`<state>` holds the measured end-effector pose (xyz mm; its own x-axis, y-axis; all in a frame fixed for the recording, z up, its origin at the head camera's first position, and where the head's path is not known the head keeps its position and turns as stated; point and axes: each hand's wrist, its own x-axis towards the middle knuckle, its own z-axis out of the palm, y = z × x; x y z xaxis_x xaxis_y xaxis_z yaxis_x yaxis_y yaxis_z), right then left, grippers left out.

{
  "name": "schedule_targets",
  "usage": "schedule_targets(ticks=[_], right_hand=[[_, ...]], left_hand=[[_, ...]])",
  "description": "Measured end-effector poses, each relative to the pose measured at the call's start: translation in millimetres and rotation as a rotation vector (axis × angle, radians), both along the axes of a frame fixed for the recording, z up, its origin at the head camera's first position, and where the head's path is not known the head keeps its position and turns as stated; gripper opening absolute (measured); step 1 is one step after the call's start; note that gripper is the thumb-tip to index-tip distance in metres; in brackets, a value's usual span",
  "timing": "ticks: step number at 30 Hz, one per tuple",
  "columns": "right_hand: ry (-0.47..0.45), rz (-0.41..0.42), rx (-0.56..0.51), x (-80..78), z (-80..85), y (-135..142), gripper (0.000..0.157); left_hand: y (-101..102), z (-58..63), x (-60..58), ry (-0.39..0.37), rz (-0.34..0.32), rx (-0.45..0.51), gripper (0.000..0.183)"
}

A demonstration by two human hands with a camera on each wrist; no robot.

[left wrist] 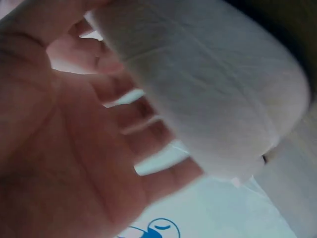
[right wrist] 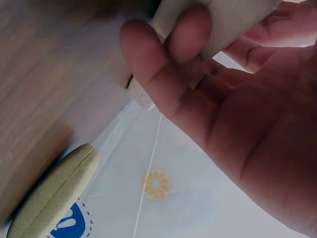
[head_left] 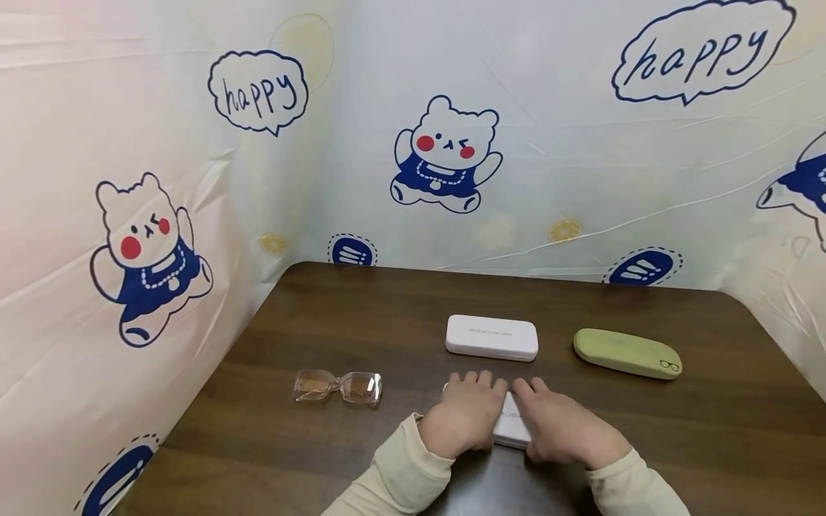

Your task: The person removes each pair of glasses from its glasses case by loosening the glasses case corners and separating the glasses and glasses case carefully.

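Note:
Both hands hold a white glasses case point(head_left: 511, 423) lying near the front of the table, long side running left to right. My left hand point(head_left: 466, 412) covers its left part, with fingers over the far edge; in the left wrist view the case point(left wrist: 208, 84) shows large beside the palm and the fingers point(left wrist: 168, 181) reach behind it. At the right end, my right hand point(head_left: 563, 424) grips the case. The right wrist view shows its fingers point(right wrist: 158, 79) bent around the pale case point(right wrist: 237, 20). Much of the lid is hidden under the hands.
A second white glasses case point(head_left: 492, 338) lies just beyond the hands. Right of it is a green glasses case point(head_left: 627, 353) with a small glasses print. Clear-framed glasses point(head_left: 358, 388) lie at the left on the brown table point(head_left: 258, 459). A printed curtain point(head_left: 548, 165) surrounds it.

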<state>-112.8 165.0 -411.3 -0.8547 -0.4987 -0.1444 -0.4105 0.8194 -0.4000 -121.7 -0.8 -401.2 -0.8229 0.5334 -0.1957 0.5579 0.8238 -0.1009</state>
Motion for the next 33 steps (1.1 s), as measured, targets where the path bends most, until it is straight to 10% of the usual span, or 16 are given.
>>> schedule_targets(ticks=[12, 22, 33], right_hand=[[0.215, -0.030, -0.095, -4.7, 7.2, 1.7, 0.078], [0.255, -0.157, -0.097, -17.7, 6.8, 23.2, 0.072], [0.145, -0.163, -0.066, -22.0, 2.5, 34.8, 0.066]], left_hand=[[-29.0, 15.4, -29.4, 0.031, -0.099, 0.218, 0.055], [-110.9, 34.1, -72.6, 0.073, 0.147, 0.341, 0.060], [-182.2, 21.1, -103.8, 0.079, 0.426, 0.311, 0.057]])
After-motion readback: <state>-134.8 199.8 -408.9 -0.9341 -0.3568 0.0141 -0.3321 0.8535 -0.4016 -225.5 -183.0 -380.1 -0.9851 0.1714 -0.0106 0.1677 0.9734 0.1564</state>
